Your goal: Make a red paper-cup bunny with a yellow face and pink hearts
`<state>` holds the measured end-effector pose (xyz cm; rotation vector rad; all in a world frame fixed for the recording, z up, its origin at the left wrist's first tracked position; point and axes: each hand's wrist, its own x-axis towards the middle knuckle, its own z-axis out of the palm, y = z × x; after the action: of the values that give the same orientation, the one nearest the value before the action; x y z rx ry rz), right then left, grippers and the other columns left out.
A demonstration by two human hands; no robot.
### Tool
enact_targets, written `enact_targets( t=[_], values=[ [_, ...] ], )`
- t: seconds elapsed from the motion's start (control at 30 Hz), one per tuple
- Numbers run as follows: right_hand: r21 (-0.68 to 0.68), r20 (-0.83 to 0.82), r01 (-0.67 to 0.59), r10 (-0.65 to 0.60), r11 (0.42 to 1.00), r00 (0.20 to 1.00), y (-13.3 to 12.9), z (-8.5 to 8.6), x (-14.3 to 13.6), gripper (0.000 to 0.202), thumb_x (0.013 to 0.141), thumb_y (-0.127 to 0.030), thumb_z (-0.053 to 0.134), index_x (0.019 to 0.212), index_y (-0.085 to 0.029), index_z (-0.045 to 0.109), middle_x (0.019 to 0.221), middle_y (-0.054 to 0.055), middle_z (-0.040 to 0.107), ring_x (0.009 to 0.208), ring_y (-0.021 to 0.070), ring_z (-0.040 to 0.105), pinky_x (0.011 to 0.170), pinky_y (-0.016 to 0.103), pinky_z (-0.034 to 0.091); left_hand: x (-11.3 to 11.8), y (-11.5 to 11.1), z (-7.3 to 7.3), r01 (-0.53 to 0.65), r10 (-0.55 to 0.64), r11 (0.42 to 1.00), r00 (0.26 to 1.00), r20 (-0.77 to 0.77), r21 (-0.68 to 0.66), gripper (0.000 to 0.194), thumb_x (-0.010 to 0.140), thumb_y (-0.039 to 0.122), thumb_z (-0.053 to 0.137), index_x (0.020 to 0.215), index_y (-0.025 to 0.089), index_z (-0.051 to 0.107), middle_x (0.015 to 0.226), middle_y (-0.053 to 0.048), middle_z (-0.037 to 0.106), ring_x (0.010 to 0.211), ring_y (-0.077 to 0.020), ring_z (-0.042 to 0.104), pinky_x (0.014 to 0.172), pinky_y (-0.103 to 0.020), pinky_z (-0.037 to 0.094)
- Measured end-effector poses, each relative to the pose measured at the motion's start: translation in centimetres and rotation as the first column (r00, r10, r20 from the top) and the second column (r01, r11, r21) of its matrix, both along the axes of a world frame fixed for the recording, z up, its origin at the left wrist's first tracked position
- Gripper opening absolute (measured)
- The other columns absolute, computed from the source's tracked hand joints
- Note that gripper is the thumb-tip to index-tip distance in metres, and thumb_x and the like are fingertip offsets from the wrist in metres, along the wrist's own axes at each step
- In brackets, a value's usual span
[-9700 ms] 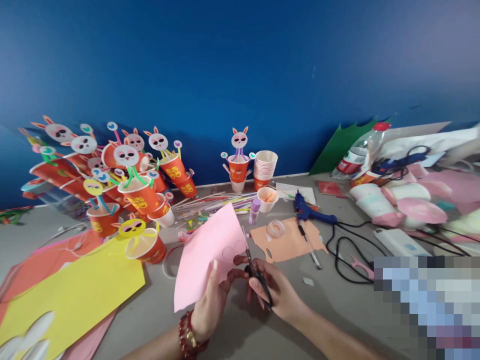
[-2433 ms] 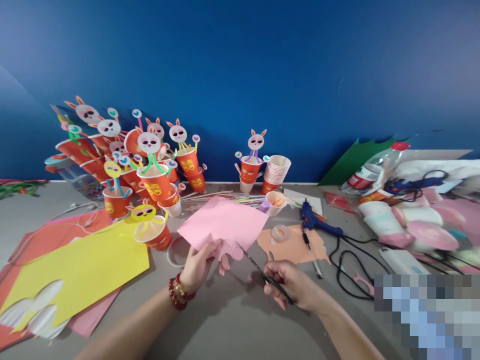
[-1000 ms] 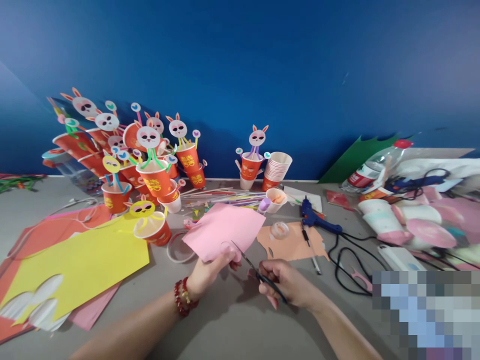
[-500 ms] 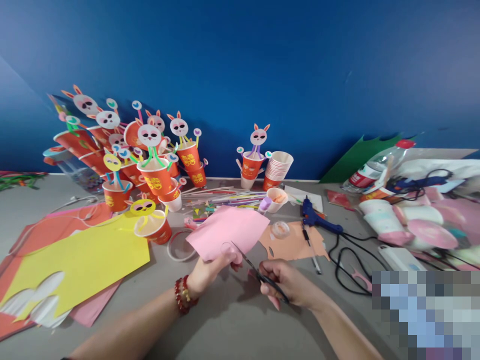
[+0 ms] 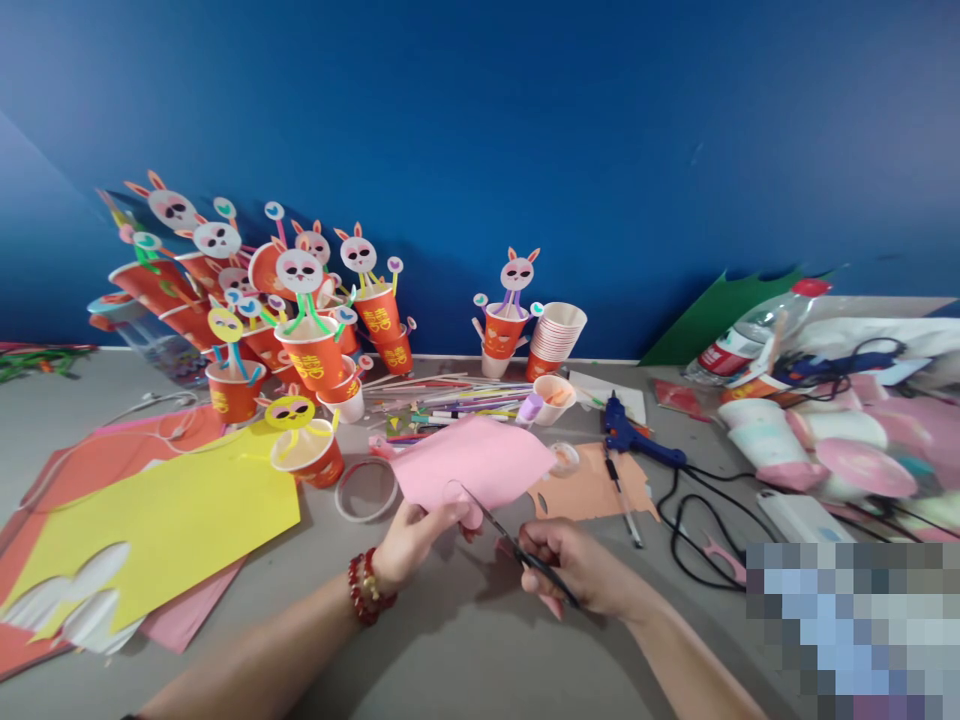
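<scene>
My left hand [image 5: 420, 535] pinches the near edge of a pink sheet of paper [image 5: 480, 455], thumb on top. A curved outline is marked or partly cut in the sheet near that thumb. My right hand [image 5: 577, 560] grips black-handled scissors [image 5: 517, 545], whose blades point up and left into the paper at the curve. Below the scissors a pink strip of paper hangs by my right fingers. To the left of the sheet lies a ring-shaped roll of tape [image 5: 366, 492]. Beneath its right side is an orange paper scrap [image 5: 592, 480] bearing a pen [image 5: 624, 500].
Orange paper cups with rabbit figures [image 5: 311, 350] crowd the back left. A yellow sheet [image 5: 165, 510] lies at left. A stack of cups [image 5: 555, 335] stands at the back. A blue glue gun [image 5: 637, 435], its black cord and a bottle [image 5: 757, 335] are on the right.
The pink sheet has turned and shifted slightly to the right in my left hand. The scissors stay at its curve; my right hand has barely moved.
</scene>
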<state>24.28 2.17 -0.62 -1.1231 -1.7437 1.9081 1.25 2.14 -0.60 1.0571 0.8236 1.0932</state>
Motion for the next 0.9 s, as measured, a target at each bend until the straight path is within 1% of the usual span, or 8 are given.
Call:
enact_targets(
  t=[0.17, 0.33, 0.5, 0.63, 0.8, 0.9],
  values=[
    [-0.019, 0.003, 0.009, -0.009, 1.000, 1.000, -0.09, -0.06, -0.07, 0.059, 0.064, -0.072, 0.071, 0.067, -0.021, 0.041, 0.043, -0.009, 0.046, 0.037, 0.0086, 0.049, 0.037, 0.017, 0.028, 0.02, 0.02, 0.09, -0.016, 0.016, 1.000, 1.000, -0.009, 0.013, 0.028, 0.085, 0.037, 0.064, 0.071, 0.014, 0.072, 0.070, -0.006, 0.067, 0.069, -0.0184, 0.060, 0.068, -0.028, 0.049],
    [-0.023, 0.001, 0.006, -0.006, 1.000, 1.000, -0.11, -0.11, -0.02, 0.057, 0.066, -0.068, 0.073, 0.067, -0.021, 0.040, 0.043, -0.010, 0.045, 0.038, 0.0083, 0.049, 0.038, 0.016, 0.028, -0.02, 0.06, 0.19, -0.019, 0.019, 1.000, 1.000, -0.010, 0.003, 0.027, 0.085, 0.036, 0.065, 0.071, 0.013, 0.072, 0.071, -0.006, 0.069, 0.069, -0.0188, 0.061, 0.068, -0.028, 0.049],
    [-0.014, -0.004, 0.003, -0.003, 1.000, 1.000, -0.06, 0.08, -0.05, 0.059, 0.064, -0.070, 0.072, 0.066, -0.022, 0.039, 0.044, -0.010, 0.044, 0.038, 0.0082, 0.049, 0.037, 0.016, 0.027, 0.01, 0.10, 0.17, -0.034, 0.034, 0.999, 0.999, 0.006, 0.005, 0.028, 0.085, 0.036, 0.065, 0.070, 0.013, 0.072, 0.068, -0.006, 0.068, 0.064, -0.0168, 0.060, 0.065, -0.027, 0.049],
    [-0.009, -0.015, 0.009, -0.010, 1.000, 1.000, -0.02, 0.31, -0.13, 0.061, 0.063, -0.072, 0.073, 0.065, -0.022, 0.038, 0.044, -0.011, 0.040, 0.038, 0.0079, 0.049, 0.037, 0.016, 0.026, 0.01, 0.10, 0.14, -0.025, 0.025, 1.000, 1.000, -0.012, 0.000, 0.030, 0.085, 0.037, 0.066, 0.069, 0.013, 0.072, 0.067, -0.006, 0.069, 0.065, -0.0174, 0.061, 0.065, -0.027, 0.049],
    [-0.003, 0.004, 0.016, -0.016, 1.000, 1.000, -0.06, 0.31, -0.20, 0.061, 0.063, -0.072, 0.072, 0.063, -0.022, 0.038, 0.042, -0.010, 0.042, 0.037, 0.0078, 0.048, 0.036, 0.017, 0.026, 0.01, 0.07, 0.17, -0.021, 0.021, 1.000, 1.000, 0.006, -0.001, 0.030, 0.086, 0.037, 0.065, 0.070, 0.013, 0.072, 0.067, -0.006, 0.069, 0.064, -0.0167, 0.061, 0.065, -0.026, 0.048],
    [-0.004, 0.001, 0.037, -0.037, 0.999, 0.999, -0.09, 0.40, -0.24, 0.060, 0.064, -0.069, 0.073, 0.063, -0.022, 0.036, 0.044, -0.012, 0.037, 0.037, 0.0075, 0.048, 0.036, 0.016, 0.028, 0.00, 0.15, 0.21, -0.013, 0.013, 1.000, 1.000, -0.004, 0.006, 0.031, 0.087, 0.036, 0.065, 0.069, 0.012, 0.072, 0.068, -0.006, 0.069, 0.064, -0.0161, 0.061, 0.065, -0.025, 0.048]
  ],
)
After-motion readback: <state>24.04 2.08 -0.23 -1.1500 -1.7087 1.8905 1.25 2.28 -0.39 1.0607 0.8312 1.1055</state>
